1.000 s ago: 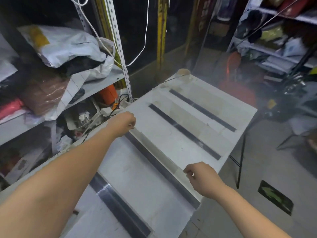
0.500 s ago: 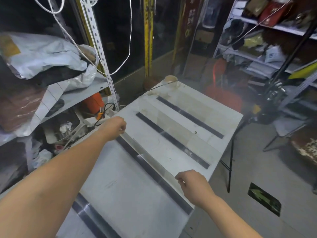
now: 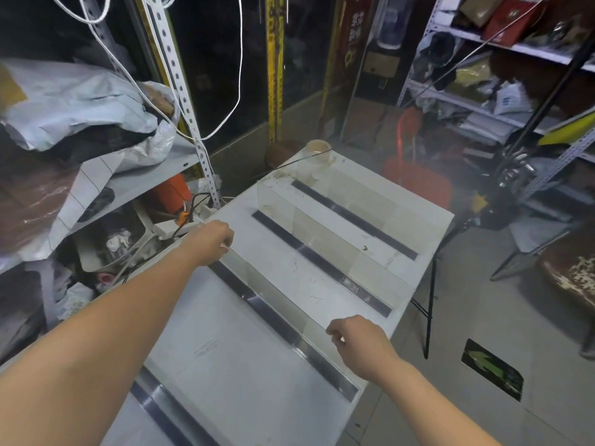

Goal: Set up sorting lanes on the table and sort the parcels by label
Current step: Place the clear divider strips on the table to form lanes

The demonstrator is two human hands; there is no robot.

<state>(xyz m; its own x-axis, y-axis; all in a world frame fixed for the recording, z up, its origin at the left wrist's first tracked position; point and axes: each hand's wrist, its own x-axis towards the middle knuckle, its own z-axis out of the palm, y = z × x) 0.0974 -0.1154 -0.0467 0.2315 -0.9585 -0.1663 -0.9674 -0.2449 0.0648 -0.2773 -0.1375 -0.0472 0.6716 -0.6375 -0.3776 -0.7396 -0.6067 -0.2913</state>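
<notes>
A white table (image 3: 244,375) carries several dark tape strips that mark lanes. Clear acrylic dividers stand upright on the strips. My left hand (image 3: 214,241) pinches the far top end of the nearest clear divider (image 3: 273,297), and my right hand (image 3: 357,344) pinches its near top end. The divider stands over the third dark strip (image 3: 283,329). Another clear divider (image 3: 325,239) stands on the strip beyond it. No parcels lie on the table.
A tape roll (image 3: 318,149) sits at the table's far corner. Shelves with bagged parcels (image 3: 74,104) stand on the left, more shelving (image 3: 502,75) at right. A tripod leg (image 3: 429,297) stands by the table's right edge. White cables (image 3: 225,120) hang above.
Both hands stay on the ends of the divider, which now stands upright over the strip. The view has shifted slightly up and to the right.
</notes>
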